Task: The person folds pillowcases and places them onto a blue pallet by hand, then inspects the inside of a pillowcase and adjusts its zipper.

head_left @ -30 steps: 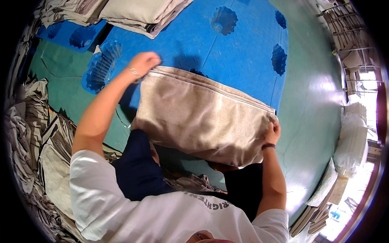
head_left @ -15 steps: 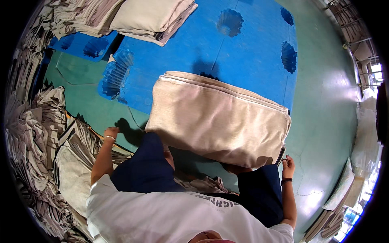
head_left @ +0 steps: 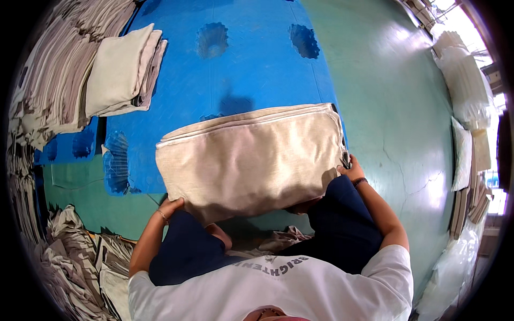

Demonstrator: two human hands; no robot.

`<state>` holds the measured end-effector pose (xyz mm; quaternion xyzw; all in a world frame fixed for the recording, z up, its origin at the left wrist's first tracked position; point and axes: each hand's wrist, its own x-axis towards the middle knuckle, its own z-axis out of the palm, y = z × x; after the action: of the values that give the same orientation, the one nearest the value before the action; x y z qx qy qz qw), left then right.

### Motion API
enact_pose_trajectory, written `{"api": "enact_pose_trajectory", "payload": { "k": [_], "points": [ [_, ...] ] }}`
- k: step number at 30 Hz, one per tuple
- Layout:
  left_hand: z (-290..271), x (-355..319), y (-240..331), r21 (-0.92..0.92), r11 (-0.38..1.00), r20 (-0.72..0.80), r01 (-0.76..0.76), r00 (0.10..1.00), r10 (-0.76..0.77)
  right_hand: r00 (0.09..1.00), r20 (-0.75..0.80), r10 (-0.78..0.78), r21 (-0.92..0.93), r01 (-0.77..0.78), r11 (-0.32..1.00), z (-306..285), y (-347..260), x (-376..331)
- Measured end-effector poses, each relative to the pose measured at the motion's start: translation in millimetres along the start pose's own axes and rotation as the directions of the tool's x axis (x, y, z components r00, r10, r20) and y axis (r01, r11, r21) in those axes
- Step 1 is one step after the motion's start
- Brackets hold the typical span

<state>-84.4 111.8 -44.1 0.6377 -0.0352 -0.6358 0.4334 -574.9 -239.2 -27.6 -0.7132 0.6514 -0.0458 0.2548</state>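
A folded beige cloth (head_left: 251, 160), in several layers, spans the space over my knees and the near part of a blue platform (head_left: 176, 69). Its layered edge with a pale seam faces away from me, and a dark strip shows along its right end. At the near left corner, my left hand (head_left: 171, 206) is closed on the cloth, thumb on top. On the right end, beside the dark strip, my right hand (head_left: 352, 169) grips the edge. The fingers beneath the cloth are hidden on both sides.
Folded pale cloths (head_left: 120, 72) lie on the platform at far left, beside a tall mass of stacked fabric (head_left: 53, 80). Loose crumpled fabric (head_left: 69, 262) heaps at near left. The platform has ragged holes. Clear plastic-wrapped bundles (head_left: 463, 80) line the right side of the green floor (head_left: 385, 107).
My left hand, free in the air before, now holds the cloth's near left corner. My right hand has come onto the right end. The view has turned, and the cloth is tilted differently.
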Motion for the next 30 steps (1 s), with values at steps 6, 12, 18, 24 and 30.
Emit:
{"api": "enact_pose_trajectory", "payload": {
  "k": [6, 12, 18, 24, 30],
  "points": [
    [-44, 4, 27, 0.809, 0.585, -0.068, 0.059, 0.998, -0.008, 0.991, 0.117, 0.057, 0.053, -0.063, 0.997, 10, 8, 18],
    [-64, 25, 95, 0.368, 0.802, -0.14, -0.47, 0.825, 0.548, 0.992, 0.119, 0.046, 0.127, -0.061, 0.99, 12, 13, 7],
    [-36, 47, 144, 0.745, 0.452, 0.057, -0.491, 0.721, 0.691, 0.995, 0.097, -0.022, 0.061, 0.016, 0.998, 6, 4, 6],
    [-43, 67, 161, 0.692, 0.478, 0.148, -0.541, 0.754, 0.64, 0.993, 0.115, -0.023, 0.001, 0.023, 1.0, 6, 7, 12],
    [-47, 83, 147, 0.337, 0.816, 0.022, -0.47, 0.87, 0.492, 0.995, 0.103, 0.012, -0.034, -0.008, 0.999, 17, 29, 20]
  ]
}}
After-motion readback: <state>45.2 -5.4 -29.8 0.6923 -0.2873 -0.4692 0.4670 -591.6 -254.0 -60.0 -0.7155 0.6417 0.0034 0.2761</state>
